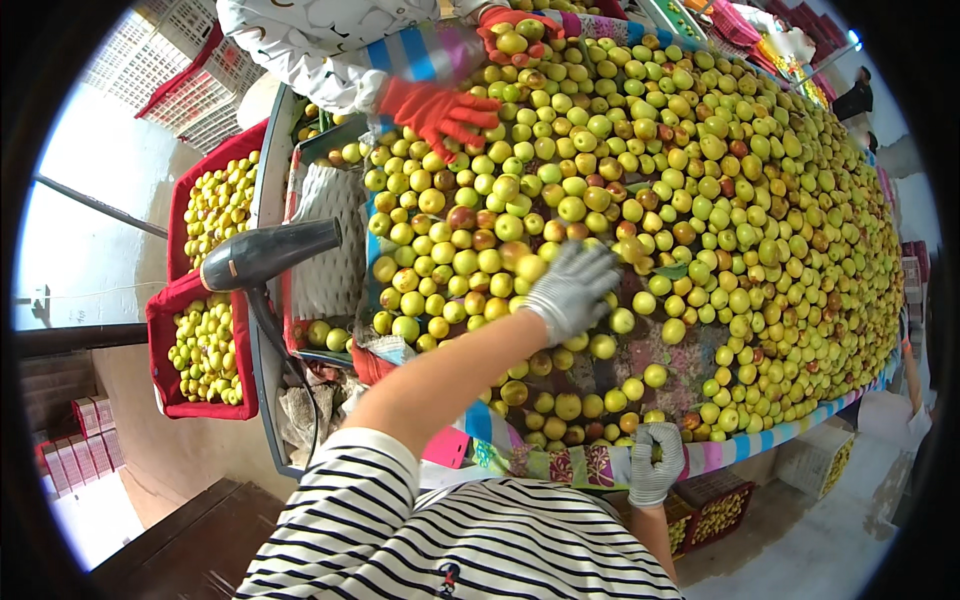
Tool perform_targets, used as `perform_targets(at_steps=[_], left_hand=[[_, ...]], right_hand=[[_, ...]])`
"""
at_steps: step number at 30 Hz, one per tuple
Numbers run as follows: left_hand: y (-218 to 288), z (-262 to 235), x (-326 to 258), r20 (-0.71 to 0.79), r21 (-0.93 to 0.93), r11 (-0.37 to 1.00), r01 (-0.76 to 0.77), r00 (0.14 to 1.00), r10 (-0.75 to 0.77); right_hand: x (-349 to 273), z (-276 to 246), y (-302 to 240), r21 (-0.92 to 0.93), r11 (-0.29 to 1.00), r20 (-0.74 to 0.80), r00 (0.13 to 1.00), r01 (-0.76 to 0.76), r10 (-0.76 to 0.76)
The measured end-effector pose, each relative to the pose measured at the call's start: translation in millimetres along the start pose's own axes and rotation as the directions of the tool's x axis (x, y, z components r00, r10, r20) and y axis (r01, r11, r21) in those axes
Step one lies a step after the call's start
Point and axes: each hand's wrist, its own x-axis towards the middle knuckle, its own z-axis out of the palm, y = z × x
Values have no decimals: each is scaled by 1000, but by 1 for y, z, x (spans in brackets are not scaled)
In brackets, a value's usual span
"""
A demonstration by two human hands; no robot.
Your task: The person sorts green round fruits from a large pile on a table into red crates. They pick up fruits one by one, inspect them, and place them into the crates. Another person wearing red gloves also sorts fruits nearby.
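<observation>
The left hand (pixel 572 290), gloved grey, spreads open on the heaped jujubes (pixel 640 190). The right hand (pixel 655 463) curls shut at the table's edge (pixel 740 445). A hair dryer (pixel 265 255) and a co-worker's red gloves (pixel 435 110) crowd nearby, beside red crates (pixel 160 345).

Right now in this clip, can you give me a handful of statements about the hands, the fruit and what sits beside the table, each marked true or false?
1. The left hand, in a grey knit glove, lies spread on the heap of small round yellow-green fruit. True.
2. The right hand is bare. False: it wears a grey knit glove too and is curled at the table's near edge.
3. Another person's hand in a red glove rests on the fruit at the far side. True.
4. The dark hair dryer lies in the middle of the heap. False: it sits at the table's left edge.
5. The red plastic crates left of the table hold fruit. True.
</observation>
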Motion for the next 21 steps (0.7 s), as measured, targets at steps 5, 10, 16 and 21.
perform_targets(at_steps=[5,10,16,21], left_hand=[[-72,-38,-31,-144,139,953,268,958,-248],[-133,-67,-76,-266,204,842,500,856,-444],[-178,-76,-103,-494,209,715,667,703,-512],[-38,-50,5,-251,67,959,274,935,-250]], right_hand=[[4,1,-5,-26,999,30,999,-26,27],[4,1,0,-11,1000,-1,1000,28,-28],[3,3,0,8,1000,12,1000,16,-16],[1,1,1,-34,999,11,1000,8,-8]])
